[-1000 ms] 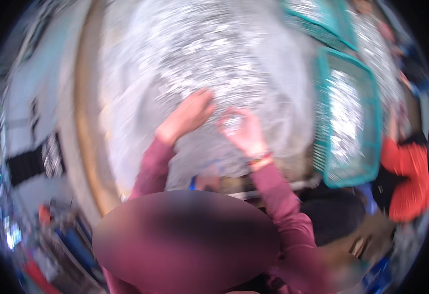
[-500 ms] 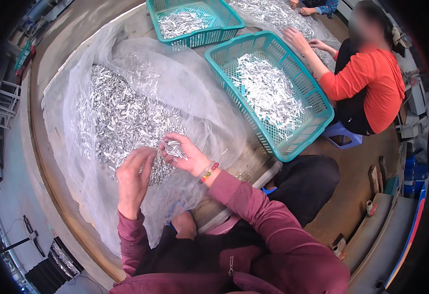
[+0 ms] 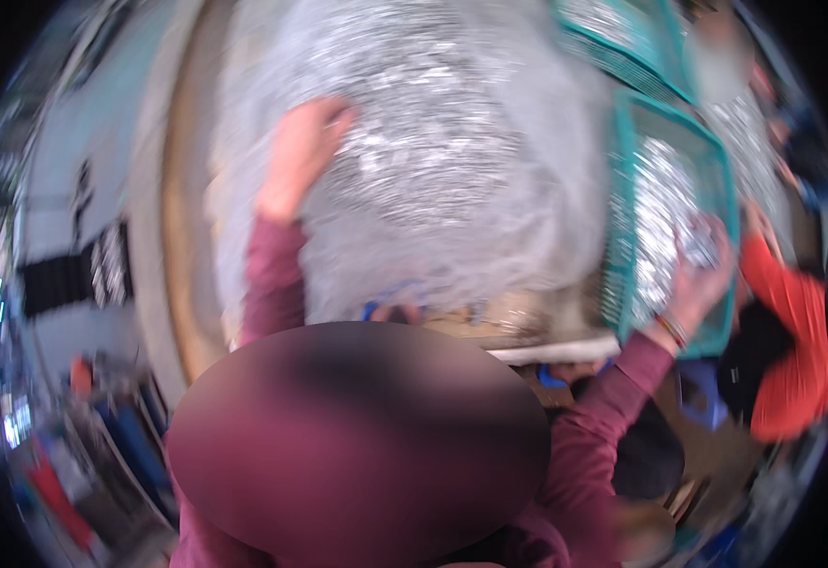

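Motion blurs the whole head view. My left hand (image 3: 302, 156) hovers at the left side of a heap of small silvery metal pieces (image 3: 423, 142), its fingers curled together; whether anything is in them cannot be made out. The heap lies on a sheet of clear plastic (image 3: 528, 251). Far to the right, my right hand (image 3: 703, 279) is over a teal plastic basket (image 3: 727, 180) and holds a small cluster of metal pieces (image 3: 700, 242) in its cupped fingers. More silvery pieces (image 3: 655, 204) lie inside that basket.
Behind the near basket stands a second teal basket (image 3: 622, 59) with similar pieces. To the right, a person in an orange top (image 3: 797, 350) sits close by the basket, near a blue stool (image 3: 701, 393). A raised ledge (image 3: 179, 189) runs along the left.
My hands have parted: the right has swung right to the near basket with the pieces, the left stays at the heap. The view has turned, shifting the baskets rightward.
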A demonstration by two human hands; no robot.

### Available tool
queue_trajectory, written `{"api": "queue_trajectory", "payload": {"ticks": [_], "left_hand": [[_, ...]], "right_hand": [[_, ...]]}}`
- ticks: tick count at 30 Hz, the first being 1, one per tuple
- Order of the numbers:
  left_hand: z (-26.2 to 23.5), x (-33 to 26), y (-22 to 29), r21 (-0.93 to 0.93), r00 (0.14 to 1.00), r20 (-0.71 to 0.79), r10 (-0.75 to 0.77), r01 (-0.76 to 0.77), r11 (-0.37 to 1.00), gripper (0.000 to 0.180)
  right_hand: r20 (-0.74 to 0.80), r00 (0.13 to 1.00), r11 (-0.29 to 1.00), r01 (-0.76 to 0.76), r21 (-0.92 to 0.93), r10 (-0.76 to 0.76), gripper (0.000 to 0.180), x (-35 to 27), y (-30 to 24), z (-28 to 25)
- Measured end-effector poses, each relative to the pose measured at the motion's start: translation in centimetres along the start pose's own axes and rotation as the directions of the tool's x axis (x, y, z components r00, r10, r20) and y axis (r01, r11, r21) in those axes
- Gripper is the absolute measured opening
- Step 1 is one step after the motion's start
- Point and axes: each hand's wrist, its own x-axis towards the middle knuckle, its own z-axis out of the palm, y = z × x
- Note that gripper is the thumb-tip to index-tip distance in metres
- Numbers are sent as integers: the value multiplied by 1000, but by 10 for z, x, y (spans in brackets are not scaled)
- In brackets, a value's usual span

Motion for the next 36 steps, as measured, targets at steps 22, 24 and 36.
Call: {"api": "queue_trajectory", "payload": {"ticks": [22,24,36], "left_hand": [[144,-4,-82,-263,865,421,-272,403,877,34],[129,-10,-82,-307,857,428,-287,436,846,37],[127,-32,-106,-244,887,387,-253,363,899,25]], "right_hand": [[612,677,516,382,-767,408,38,-90,217,203],[707,649,368,608,-704,281,39,-84,242,223],[809,402,18,891,-453,429,13,-99,279,216]]}}
